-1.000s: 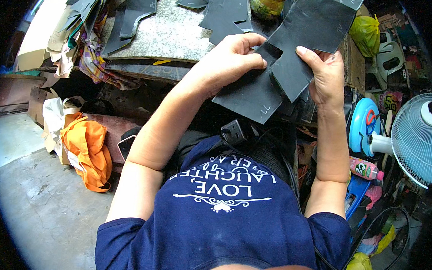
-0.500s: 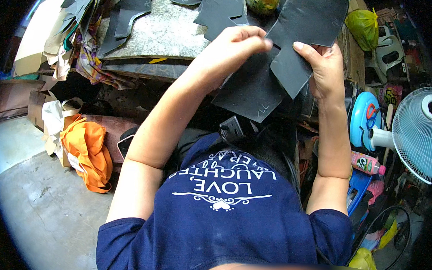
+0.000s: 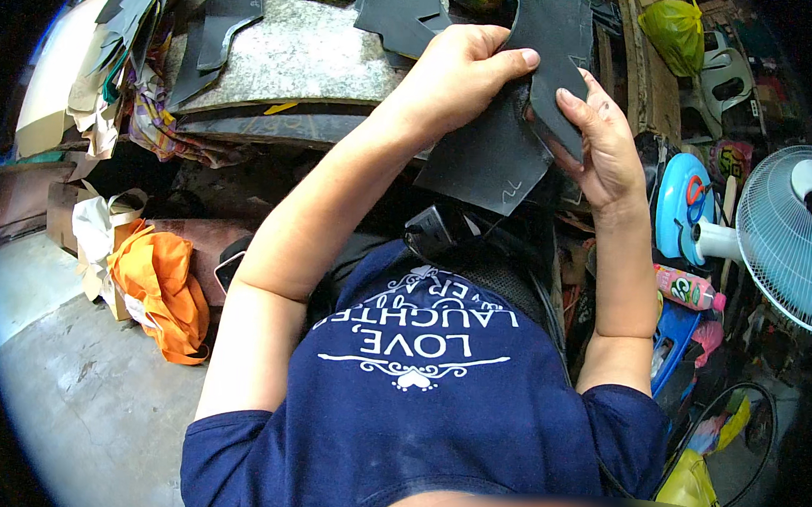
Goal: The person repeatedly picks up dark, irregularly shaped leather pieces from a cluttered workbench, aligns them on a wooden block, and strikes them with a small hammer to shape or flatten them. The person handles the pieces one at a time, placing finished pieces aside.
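Both of my hands hold dark grey cut leather-like sheet pieces in front of a worn work table point(image 3: 297, 55). My left hand point(image 3: 457, 73) pinches the top of a large dark sheet point(image 3: 484, 161) that hangs down toward my lap. My right hand point(image 3: 600, 140) grips a second dark piece point(image 3: 555, 41) from its right edge, thumb on its face. The two pieces overlap between my hands. More dark cut pieces point(image 3: 396, 5) lie on the table behind them.
Stacked card and leather offcuts point(image 3: 112, 73) hang off the table's left end. An orange bag point(image 3: 161, 287) sits on the concrete floor at left. A white fan point(image 3: 779, 236), a blue round object point(image 3: 680, 199) and a yellow-green bag point(image 3: 670, 29) crowd the right.
Both hands have lifted the overlapping dark pieces higher and farther toward the table, and my right thumb now presses on the upper piece.
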Motion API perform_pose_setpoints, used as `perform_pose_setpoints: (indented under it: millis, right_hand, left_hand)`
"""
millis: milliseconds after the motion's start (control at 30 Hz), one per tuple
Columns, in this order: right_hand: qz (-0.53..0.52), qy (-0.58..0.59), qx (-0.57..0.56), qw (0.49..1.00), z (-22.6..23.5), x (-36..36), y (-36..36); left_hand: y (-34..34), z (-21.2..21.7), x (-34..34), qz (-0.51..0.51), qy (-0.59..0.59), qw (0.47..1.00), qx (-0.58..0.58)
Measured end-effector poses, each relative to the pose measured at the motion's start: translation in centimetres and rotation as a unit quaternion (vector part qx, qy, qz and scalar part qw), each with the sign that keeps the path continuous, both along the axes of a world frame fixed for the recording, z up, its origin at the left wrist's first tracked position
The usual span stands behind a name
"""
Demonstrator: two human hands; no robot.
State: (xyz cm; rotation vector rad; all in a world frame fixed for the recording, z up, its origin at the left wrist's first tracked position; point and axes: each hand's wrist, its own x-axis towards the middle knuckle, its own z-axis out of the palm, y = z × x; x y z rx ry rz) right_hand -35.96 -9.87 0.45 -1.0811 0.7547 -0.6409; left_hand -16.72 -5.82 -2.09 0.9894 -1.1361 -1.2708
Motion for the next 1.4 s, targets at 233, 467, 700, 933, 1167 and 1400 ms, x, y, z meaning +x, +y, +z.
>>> perform_pose_setpoints:
  millis: [233, 467, 700, 933, 1167, 1400]
  right_hand:
    - [-0.088, -0.004, -0.079, 0.993, -0.3, 0.2, 1.2]
    - [-0.114, 0.01, -0.14, 0.983, -0.5, 0.8, 1.7]
    - [-0.1, 0.029, -0.13, 0.986, -0.1, 0.7, 1.7]
    - [-0.123, 0.016, -0.15, 0.981, -0.7, 0.9, 1.5]
    - [-0.136, -0.013, -0.126, 0.983, -0.5, 0.8, 0.7]
    - [-0.097, -0.007, -0.151, 0.984, -0.7, 0.2, 0.2]
  left_hand:
    - [-0.2, -0.1, -0.8, 0.015, -0.024, 1.0, 0.008]
    - [0.3, 1.0, -0.7, -0.027, 0.003, 0.998, 0.062]
    - [0.0, 0.9, -0.9, -0.031, 0.02, 0.995, 0.097]
    - [-0.4, 0.1, -1.0, -0.016, -0.05, 0.998, 0.047]
    - [1.0, 0.4, -0.1, -0.071, 0.158, 0.98, 0.1]
    - [2.6, 0.9, -0.1, -0.097, 0.14, 0.974, 0.151]
